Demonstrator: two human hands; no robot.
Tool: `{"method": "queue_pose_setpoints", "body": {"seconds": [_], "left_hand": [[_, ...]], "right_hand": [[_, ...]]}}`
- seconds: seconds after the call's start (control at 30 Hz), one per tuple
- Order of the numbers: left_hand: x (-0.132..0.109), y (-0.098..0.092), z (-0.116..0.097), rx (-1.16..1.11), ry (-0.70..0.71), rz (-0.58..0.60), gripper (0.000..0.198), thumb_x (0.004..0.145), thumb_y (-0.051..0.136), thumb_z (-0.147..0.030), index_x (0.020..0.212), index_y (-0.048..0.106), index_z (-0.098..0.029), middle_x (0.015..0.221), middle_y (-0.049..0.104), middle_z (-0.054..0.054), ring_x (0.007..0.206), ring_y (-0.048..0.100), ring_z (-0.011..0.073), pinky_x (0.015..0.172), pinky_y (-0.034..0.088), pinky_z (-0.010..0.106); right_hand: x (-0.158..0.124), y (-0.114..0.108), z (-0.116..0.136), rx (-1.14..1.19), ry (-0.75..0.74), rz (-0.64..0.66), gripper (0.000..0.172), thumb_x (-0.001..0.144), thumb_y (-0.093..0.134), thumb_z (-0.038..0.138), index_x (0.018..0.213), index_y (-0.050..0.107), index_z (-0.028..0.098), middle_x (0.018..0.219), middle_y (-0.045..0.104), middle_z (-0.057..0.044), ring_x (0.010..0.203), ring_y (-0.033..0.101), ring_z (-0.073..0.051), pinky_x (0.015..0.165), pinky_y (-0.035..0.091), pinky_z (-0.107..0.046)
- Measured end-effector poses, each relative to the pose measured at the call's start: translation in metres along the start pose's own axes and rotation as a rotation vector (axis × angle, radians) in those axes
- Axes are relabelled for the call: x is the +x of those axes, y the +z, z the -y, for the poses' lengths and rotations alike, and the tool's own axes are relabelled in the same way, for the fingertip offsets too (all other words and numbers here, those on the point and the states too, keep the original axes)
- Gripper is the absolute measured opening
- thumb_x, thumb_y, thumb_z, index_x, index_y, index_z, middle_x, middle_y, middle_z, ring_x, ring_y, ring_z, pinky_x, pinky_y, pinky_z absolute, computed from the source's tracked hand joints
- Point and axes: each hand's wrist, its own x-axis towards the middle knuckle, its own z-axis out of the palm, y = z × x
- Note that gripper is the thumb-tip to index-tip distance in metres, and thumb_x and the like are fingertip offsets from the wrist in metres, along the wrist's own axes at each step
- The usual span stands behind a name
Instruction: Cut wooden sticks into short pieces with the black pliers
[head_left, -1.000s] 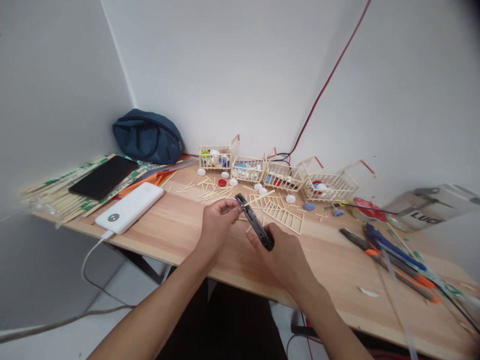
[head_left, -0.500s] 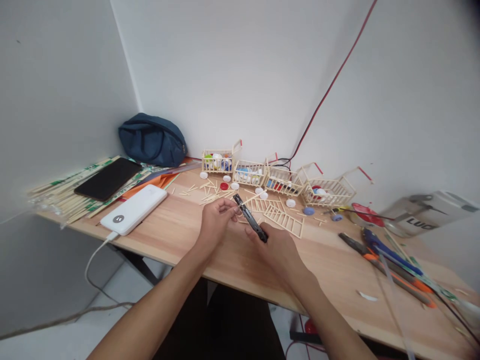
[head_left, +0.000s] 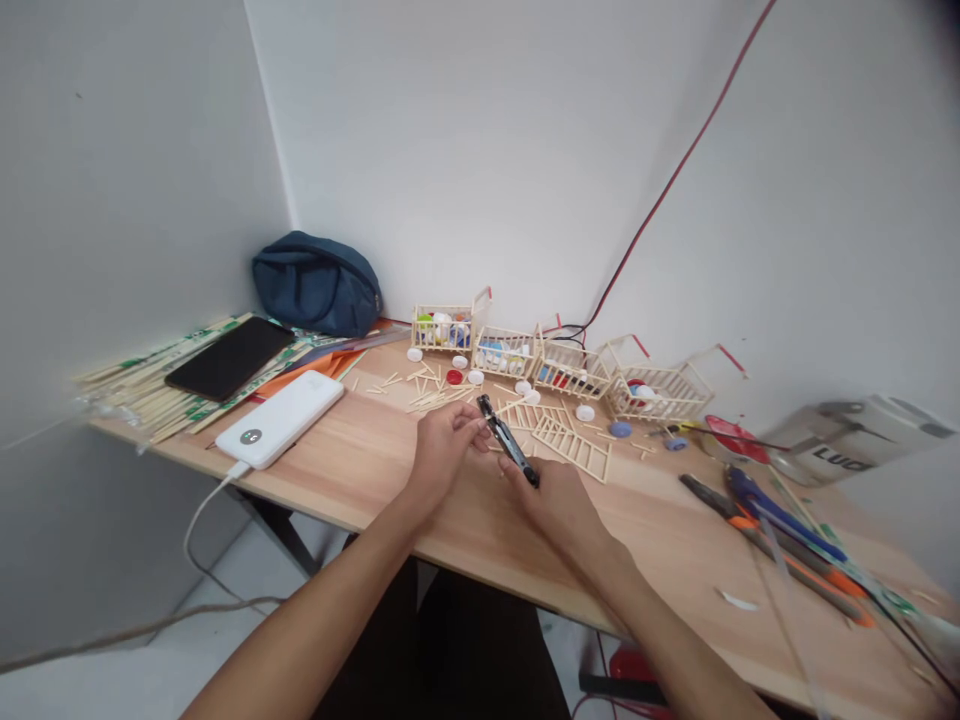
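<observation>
My right hand (head_left: 559,500) is closed around a black and silver folding multi-tool (head_left: 510,445), whose tip points up and left. Beside that tip, my left hand (head_left: 444,445) has its fingers pinched together on a thin wooden stick (head_left: 513,404) that crosses the tool's head; the fingers hide part of it. Just beyond the hands lie flat ladder-like stick frames (head_left: 574,446) and loose cut sticks (head_left: 431,390). Behind them stand several small stick-built carts, among them a left cart (head_left: 442,325) and a right cart (head_left: 660,390), with bottle-cap wheels and red-tipped handles.
At the left are a white power bank (head_left: 281,420) on a cable, a black phone (head_left: 231,358), bundled sticks (head_left: 127,400) and a blue pouch (head_left: 319,285). Pliers (head_left: 780,550), a blue-handled tool (head_left: 787,515) and a tilted container (head_left: 862,440) lie right. Walls close the back.
The whole view has shifted slightly, so things appear a little further right and lower. Both hands keep nearly the same hold at the multi-tool.
</observation>
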Motion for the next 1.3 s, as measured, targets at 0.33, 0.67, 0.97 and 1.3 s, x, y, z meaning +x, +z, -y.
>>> {"method": "queue_pose_setpoints", "body": {"seconds": [0.33, 0.67, 0.97, 1.3], "left_hand": [[-0.004, 0.003, -0.004, 0.138, 0.054, -0.019, 0.013, 0.077, 0.051, -0.020, 0.069, 0.058, -0.015, 0.062, 0.062, -0.001, 0.049, 0.056, 0.0091, 0.055, 0.044, 0.021], [0.001, 0.006, -0.007, 0.081, 0.088, -0.011, 0.012, 0.078, 0.049, -0.018, 0.069, 0.057, -0.015, 0.061, 0.060, -0.001, 0.049, 0.056, 0.0085, 0.054, 0.044, 0.019], [-0.003, -0.001, 0.006, 0.310, 0.150, 0.002, 0.016, 0.079, 0.047, -0.019, 0.065, 0.055, -0.017, 0.053, 0.055, -0.003, 0.050, 0.051, 0.0097, 0.057, 0.041, 0.021], [-0.005, -0.003, 0.010, 0.503, 0.214, -0.001, 0.023, 0.082, 0.042, -0.017, 0.061, 0.050, -0.018, 0.053, 0.052, -0.002, 0.054, 0.049, 0.0118, 0.058, 0.036, 0.022]], "right_hand": [[0.000, 0.003, -0.004, -0.044, -0.019, -0.007, 0.059, 0.086, 0.030, 0.061, 0.072, 0.066, 0.017, 0.066, 0.068, -0.010, 0.060, 0.060, -0.021, 0.052, 0.033, -0.025], [0.006, -0.004, -0.004, -0.206, 0.024, -0.003, 0.060, 0.085, 0.026, 0.064, 0.073, 0.063, 0.019, 0.067, 0.067, -0.012, 0.066, 0.061, -0.025, 0.053, 0.031, -0.027], [0.006, 0.005, -0.007, -0.076, 0.029, 0.043, 0.060, 0.083, 0.029, 0.067, 0.060, 0.057, 0.019, 0.056, 0.062, -0.009, 0.058, 0.058, -0.022, 0.052, 0.032, -0.026], [0.008, 0.008, -0.004, -0.084, -0.014, 0.041, 0.062, 0.083, 0.030, 0.066, 0.057, 0.059, 0.017, 0.051, 0.059, -0.008, 0.051, 0.055, -0.020, 0.048, 0.031, -0.026]]}}
